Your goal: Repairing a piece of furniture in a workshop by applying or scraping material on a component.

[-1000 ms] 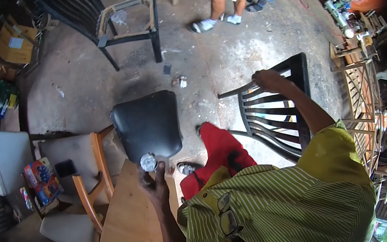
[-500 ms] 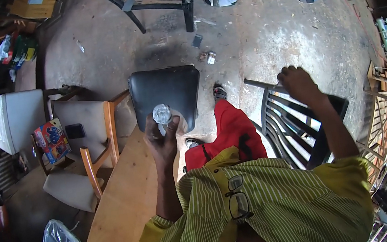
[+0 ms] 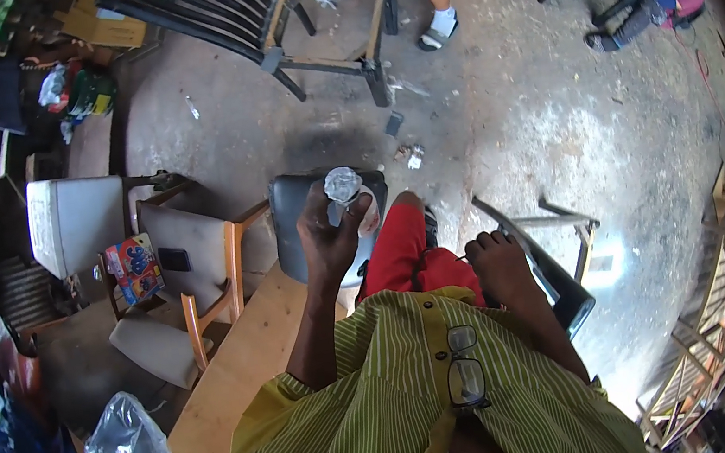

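Note:
My left hand is wrapped around a bottle-like plastic container with a round, silvery-grey top, held upright above the black padded seat. Its body is mostly hidden by my fingers. My right hand is closed at the edge of a dark chair on my right. The chair shows nearly edge-on, with its legs pointing away to the right, and the fingers' contact with it is partly hidden.
A wooden board lies at my left, beside a wooden-armed chair holding a phone and a colourful box. Ahead stands a seatless dark chair frame. Two other people are farther off. Wooden frames lean at right.
My right hand has come down and left toward my body, and the dark chair has turned from slats-facing to nearly edge-on. The container in my left hand has shifted slightly right in view.

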Motion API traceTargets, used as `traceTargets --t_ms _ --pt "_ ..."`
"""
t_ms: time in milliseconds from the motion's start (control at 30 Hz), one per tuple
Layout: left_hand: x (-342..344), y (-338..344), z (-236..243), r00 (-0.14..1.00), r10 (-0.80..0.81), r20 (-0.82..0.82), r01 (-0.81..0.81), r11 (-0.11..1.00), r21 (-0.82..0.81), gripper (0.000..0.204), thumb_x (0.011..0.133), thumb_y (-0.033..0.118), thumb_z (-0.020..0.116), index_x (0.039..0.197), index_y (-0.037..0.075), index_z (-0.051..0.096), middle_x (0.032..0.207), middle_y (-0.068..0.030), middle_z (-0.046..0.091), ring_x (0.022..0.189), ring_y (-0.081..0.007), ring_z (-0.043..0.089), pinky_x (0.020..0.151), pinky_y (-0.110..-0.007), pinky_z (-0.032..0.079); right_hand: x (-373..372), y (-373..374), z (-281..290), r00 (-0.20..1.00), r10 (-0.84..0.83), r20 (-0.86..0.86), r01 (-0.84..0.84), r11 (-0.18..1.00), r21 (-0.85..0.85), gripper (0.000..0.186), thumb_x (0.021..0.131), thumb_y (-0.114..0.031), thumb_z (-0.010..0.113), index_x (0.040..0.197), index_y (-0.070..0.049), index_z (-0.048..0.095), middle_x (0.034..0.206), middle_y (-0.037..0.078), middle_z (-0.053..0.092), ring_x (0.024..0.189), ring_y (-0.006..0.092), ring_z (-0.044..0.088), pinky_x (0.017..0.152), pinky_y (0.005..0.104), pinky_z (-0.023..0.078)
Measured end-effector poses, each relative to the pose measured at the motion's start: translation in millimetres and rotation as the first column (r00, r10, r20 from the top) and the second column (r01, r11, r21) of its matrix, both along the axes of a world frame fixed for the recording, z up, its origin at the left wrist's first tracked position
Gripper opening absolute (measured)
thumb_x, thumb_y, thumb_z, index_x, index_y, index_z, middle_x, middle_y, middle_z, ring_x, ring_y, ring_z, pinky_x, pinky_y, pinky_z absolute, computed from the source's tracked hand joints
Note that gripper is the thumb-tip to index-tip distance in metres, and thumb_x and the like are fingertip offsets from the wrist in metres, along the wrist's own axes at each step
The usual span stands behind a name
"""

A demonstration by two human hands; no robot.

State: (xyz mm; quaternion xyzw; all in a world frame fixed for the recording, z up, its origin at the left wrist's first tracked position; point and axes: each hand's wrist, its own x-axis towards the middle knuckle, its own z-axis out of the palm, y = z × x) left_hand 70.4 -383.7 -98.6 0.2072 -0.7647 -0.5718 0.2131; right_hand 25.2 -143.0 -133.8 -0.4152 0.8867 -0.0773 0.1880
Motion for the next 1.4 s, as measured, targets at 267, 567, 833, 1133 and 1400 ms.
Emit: traceTargets --t_ms 267,567,833,1133,1400 --pt "-42.5 -9.5 20.8 0.998 -0.041 -0.05 0.05 0.979 0.2 0.027 0.076 0.012 0.068 0.098 0.0 0.056 0.089 -0.0044 0.059 0.083 -0.0107 0.052 0.076 -0.025 0.041 -13.9 5.5 5.5 0.987 -0.153 0.054 0.158 0.98 -0.121 0.011 0.077 -0.012 0.049 0.081 -0.005 0.057 0.08 0.013 0.056 0.079 0.0286 0.055 0.069 0.0398 0.044" --pt "-116.3 -56.3 6.5 0.98 -0.197 -0.013 0.196 0.979 -0.062 0.035 0.074 0.019 0.068 0.1 0.001 0.053 0.09 -0.0104 0.06 0.086 -0.018 0.057 0.076 -0.03 0.043 -59.1 -29.7 -3.9 0.886 -0.431 0.171 0.462 0.846 -0.266 0.011 0.082 -0.009 0.048 0.081 -0.002 0.056 0.08 0.016 0.057 0.076 0.034 0.055 0.065 0.0409 0.044" --pt "-187.1 -141.7 -29.9 0.897 -0.442 0.023 0.429 0.882 0.194 0.03 0.077 0.011 0.065 0.102 0.0 0.053 0.089 -0.0052 0.059 0.083 -0.0099 0.054 0.074 -0.024 0.043 -113.2 -116.5 -17.0 0.847 -0.522 0.101 0.532 0.837 -0.133 0.009 0.083 -0.008 0.048 0.081 -0.004 0.056 0.077 0.014 0.057 0.074 0.0319 0.055 0.064 0.0381 0.044" --pt "-255.7 -206.0 -75.9 0.791 -0.611 0.023 0.601 0.77 -0.213 0.036 0.072 0.01 0.068 0.103 0.0 0.055 0.094 -0.0114 0.061 0.085 -0.0183 0.059 0.075 -0.029 0.046 -149.3 -103.9 -12.7 0.838 -0.546 -0.011 0.542 0.834 -0.102 0.008 0.085 -0.008 0.046 0.084 -0.003 0.053 0.08 0.016 0.055 0.073 0.0326 0.054 0.063 0.0362 0.044" --pt "-215.3 -184.2 -109.0 0.892 -0.428 0.149 0.431 0.902 0.01 0.036 0.071 0.013 0.07 0.101 0.0 0.056 0.092 -0.0102 0.061 0.085 -0.0185 0.059 0.075 -0.03 0.045 -149.5 -91.3 -80.9 0.746 -0.652 0.132 0.665 0.738 -0.115 0.017 0.088 -0.016 0.046 0.09 -0.002 0.056 0.085 0.015 0.059 0.079 0.0328 0.057 0.069 0.0371 0.044"
